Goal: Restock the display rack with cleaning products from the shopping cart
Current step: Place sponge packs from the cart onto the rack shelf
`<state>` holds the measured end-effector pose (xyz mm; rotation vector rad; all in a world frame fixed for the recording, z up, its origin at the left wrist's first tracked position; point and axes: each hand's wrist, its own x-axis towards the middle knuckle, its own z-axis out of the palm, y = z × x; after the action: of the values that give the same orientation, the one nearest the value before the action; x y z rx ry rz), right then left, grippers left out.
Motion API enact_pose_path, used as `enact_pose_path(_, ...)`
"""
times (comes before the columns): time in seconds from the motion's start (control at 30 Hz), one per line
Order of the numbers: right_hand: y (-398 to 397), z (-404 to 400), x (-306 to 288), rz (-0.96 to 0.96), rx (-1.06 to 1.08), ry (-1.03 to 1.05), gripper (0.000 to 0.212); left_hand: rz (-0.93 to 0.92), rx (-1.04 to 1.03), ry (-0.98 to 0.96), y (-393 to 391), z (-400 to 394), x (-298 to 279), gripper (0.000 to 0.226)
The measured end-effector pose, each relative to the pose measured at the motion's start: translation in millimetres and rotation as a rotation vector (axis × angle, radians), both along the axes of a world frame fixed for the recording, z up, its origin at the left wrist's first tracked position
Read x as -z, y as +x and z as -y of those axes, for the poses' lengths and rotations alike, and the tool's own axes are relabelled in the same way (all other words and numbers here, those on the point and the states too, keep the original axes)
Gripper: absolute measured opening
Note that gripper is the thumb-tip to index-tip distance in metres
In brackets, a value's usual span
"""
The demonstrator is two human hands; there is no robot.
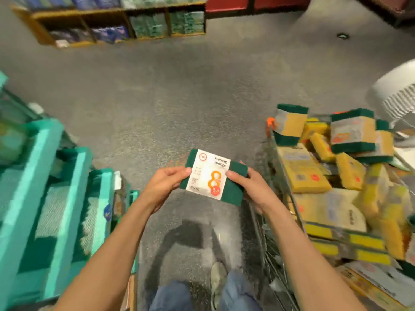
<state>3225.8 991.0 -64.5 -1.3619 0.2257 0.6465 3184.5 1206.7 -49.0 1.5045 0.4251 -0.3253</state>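
Observation:
A flat green pack of cleaning sponges (235,189) with a white and orange label is held between both hands above the floor. My left hand (165,184) pinches its left edge and my right hand (252,187) grips its right edge. The shopping cart (272,221), a wire one, stands on the right, heaped with yellow and green sponge packs (314,173). The teal display rack (56,189) with stepped shelves stands on the left and carries some packs, blurred.
Grey carpet lies between rack and cart. A wooden shelf unit (125,14) with blue and green packs runs along the far wall. A white slatted object (397,95) sits at the right edge. My legs and a shoe (216,281) show at the bottom.

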Motion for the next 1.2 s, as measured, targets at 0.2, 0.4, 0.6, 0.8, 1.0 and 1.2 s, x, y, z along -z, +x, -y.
enact_pose_path(0.2, -22, -97, 14, -0.016, -0.358, -0.025, 0.02, -0.073, -0.307, -0.056, -85, -69, 26, 0.019)
enact_pose_path(0.4, -66, -175, 44, -0.069, -0.581, -0.085, 0.022, -0.156, -0.518, -0.166, -172, -110, 57, 0.015)
enact_pose_path(0.6, -103, -218, 86, -0.185, -0.688, -0.157, 0.024, -0.212, -0.58, -0.176, -224, -149, 94, 0.032)
enact_pose_path(0.8, -116, -231, 132, -0.232, -0.704, -0.237, 0.029, -0.278, -0.672, -0.207, -240, -154, 142, 0.01)
enact_pose_path(1.0, -107, -246, 203, -0.23, -0.757, -0.3, 0.03, -0.357, -0.732, -0.234, -229, -161, 224, 0.018)
enact_pose_path(1.2, -75, -271, 316, -0.137, -0.917, -0.327, 0.023, -0.355, -0.811, -0.282, -206, -163, 342, 0.013)
